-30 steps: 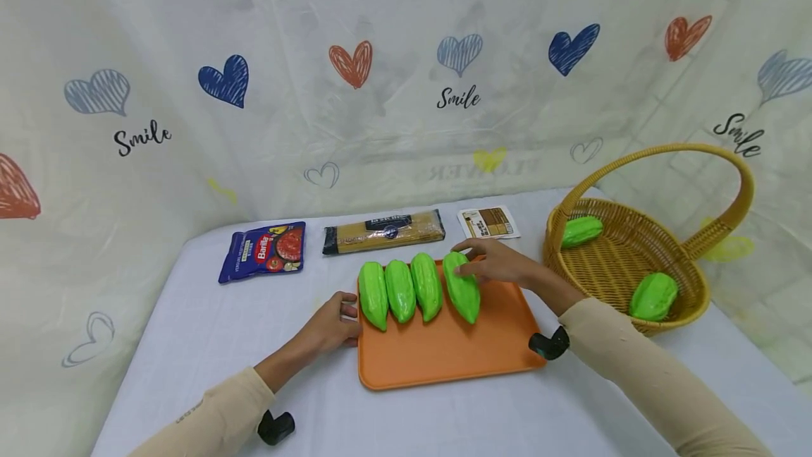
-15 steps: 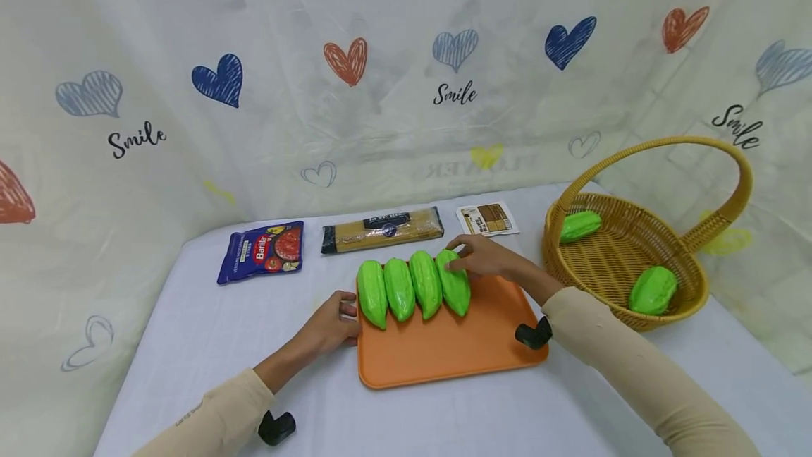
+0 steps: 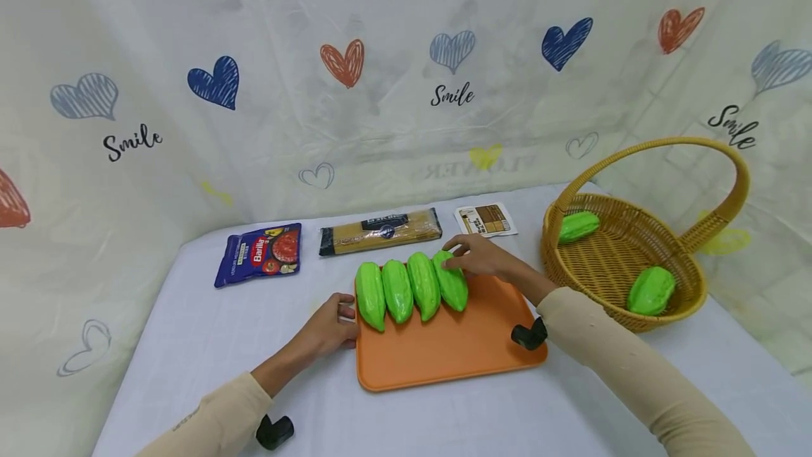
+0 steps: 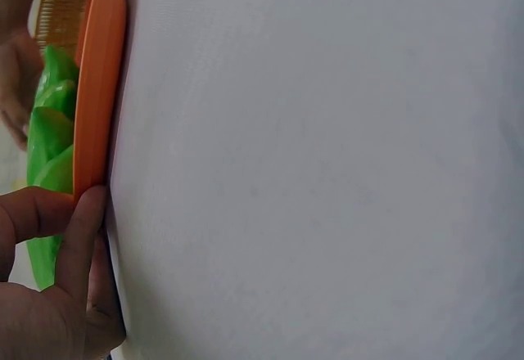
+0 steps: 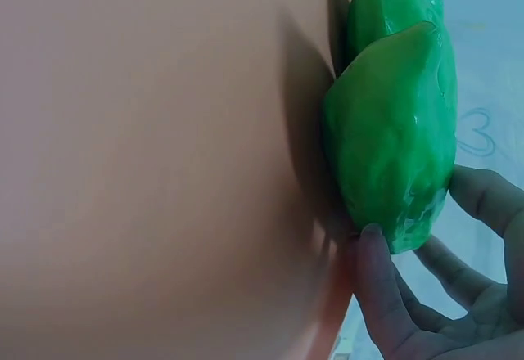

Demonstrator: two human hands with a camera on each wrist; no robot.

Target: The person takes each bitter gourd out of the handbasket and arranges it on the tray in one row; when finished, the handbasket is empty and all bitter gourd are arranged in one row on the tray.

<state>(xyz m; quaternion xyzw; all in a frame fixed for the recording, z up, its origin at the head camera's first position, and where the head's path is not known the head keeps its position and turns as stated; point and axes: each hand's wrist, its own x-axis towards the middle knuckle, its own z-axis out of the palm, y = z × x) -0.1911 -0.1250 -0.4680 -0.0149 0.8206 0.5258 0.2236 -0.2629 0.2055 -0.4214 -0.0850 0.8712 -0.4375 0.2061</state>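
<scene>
An orange tray (image 3: 444,362) lies on the table with several bright green, ridged gourds in a row along its far side. My left hand (image 3: 331,324) grips the tray's left edge; in the left wrist view its fingertips (image 4: 92,198) pinch the rim. At the right end of the row, my right hand (image 3: 477,257) holds the far end of a green gourd (image 3: 453,289). The right wrist view shows this gourd (image 5: 393,131) from its blunt end, fingers and thumb spread around it. Its tapered end points toward me, and it leans close against its neighbour (image 3: 423,286).
A wicker basket (image 3: 694,307) with a tall handle stands to the right, two more green gourds inside. Behind the tray lie a blue Barilla pouch (image 3: 260,254), a pack of spaghetti (image 3: 380,231) and a small brown-and-white packet (image 3: 486,220). A printed cloth hangs at the back.
My right hand has moved the rightmost gourd left, closing the gap to the row. The hand still holds its end. My left hand has stayed at the tray's edge.
</scene>
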